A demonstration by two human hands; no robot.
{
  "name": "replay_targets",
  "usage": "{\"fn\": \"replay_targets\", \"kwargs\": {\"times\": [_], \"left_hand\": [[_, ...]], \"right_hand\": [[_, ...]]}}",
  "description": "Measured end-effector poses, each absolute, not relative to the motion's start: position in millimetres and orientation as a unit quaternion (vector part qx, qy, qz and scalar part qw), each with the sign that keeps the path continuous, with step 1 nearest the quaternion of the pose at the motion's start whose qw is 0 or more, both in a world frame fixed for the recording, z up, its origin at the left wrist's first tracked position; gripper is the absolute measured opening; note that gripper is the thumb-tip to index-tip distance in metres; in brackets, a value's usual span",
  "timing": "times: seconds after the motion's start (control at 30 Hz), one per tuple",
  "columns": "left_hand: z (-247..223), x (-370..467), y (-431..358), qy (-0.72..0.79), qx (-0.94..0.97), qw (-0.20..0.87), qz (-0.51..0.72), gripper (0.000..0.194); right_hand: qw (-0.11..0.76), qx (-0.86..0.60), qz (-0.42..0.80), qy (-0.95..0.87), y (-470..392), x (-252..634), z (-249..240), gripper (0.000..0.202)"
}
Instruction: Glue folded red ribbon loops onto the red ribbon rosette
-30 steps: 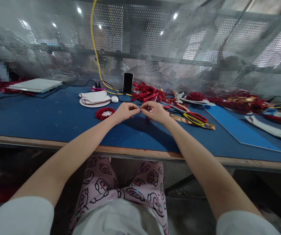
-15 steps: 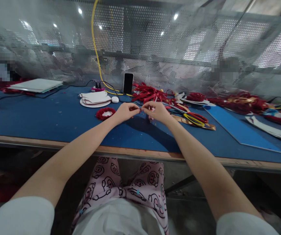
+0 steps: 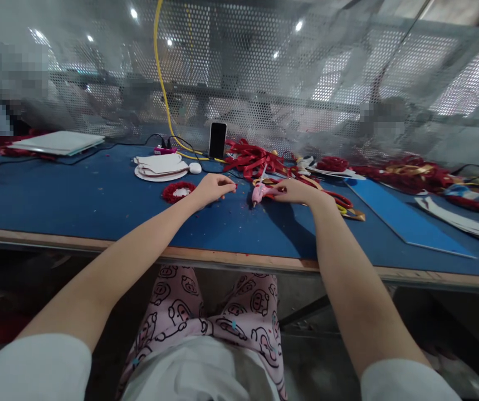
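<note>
My left hand (image 3: pixel 213 189) is closed in a pinch above the blue table, with a small red piece (image 3: pixel 235 187) at its fingertips, too small to make out in full. A pink hot glue gun (image 3: pixel 259 192) points its nozzle down toward the table, and my right hand (image 3: pixel 296 191) has its fingers closed round the handle. Beside my left wrist lies a fuzzy red ring (image 3: pixel 168 192) with a white middle. Red-handled scissors (image 3: pixel 340 199) lie partly hidden behind my right hand.
White cut pieces (image 3: pixel 160 167) and a white earphone case (image 3: pixel 195 167) lie at the back left. A phone (image 3: pixel 217 140) stands upright behind. Red ribbons (image 3: pixel 252 159) are heaped at the back. To the right lies a blue board (image 3: pixel 406 217) near white curved strips (image 3: pixel 456 218).
My hands have parted. The right one has moved right and closed on the glue gun handle, while the left stays in about the same place, pinching the small red piece.
</note>
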State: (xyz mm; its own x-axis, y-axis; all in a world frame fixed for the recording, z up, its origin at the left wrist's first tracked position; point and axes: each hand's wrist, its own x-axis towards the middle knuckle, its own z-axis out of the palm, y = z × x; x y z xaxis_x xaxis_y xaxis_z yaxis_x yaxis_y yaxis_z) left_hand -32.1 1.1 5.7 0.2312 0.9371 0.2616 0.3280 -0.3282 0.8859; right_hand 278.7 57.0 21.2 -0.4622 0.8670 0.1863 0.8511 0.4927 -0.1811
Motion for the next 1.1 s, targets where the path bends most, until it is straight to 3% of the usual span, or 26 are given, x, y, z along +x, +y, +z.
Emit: {"fn": "replay_targets", "kwargs": {"times": [0.1, 0.23, 0.33, 0.53, 0.73, 1.1], "left_hand": [[8, -33, -2, 0.465, 0.7, 0.357, 0.408, 0.017], [9, -34, -4, 0.477, 0.701, 0.353, 0.395, 0.019], [8, -35, -1, 0.482, 0.696, 0.355, 0.397, 0.018], [4, -36, 3, 0.483, 0.685, 0.365, 0.404, 0.015], [6, -35, 1, 0.49, 0.681, 0.374, 0.395, 0.014], [9, -33, -1, 0.497, 0.681, 0.397, 0.363, 0.019]], "right_hand": [[0.069, -0.506, 0.027, -0.859, 57, 271, 23, 0.01], [0.099, -0.506, -0.004, -0.857, 48, 262, 30, 0.008], [0.141, -0.514, -0.003, -0.846, 40, 258, 35, 0.022], [0.207, -0.535, -0.001, -0.819, 31, 250, 41, 0.069], [0.257, -0.569, -0.075, -0.778, 27, 236, 39, 0.048], [0.247, -0.59, -0.12, -0.759, 27, 225, 37, 0.051]]}}
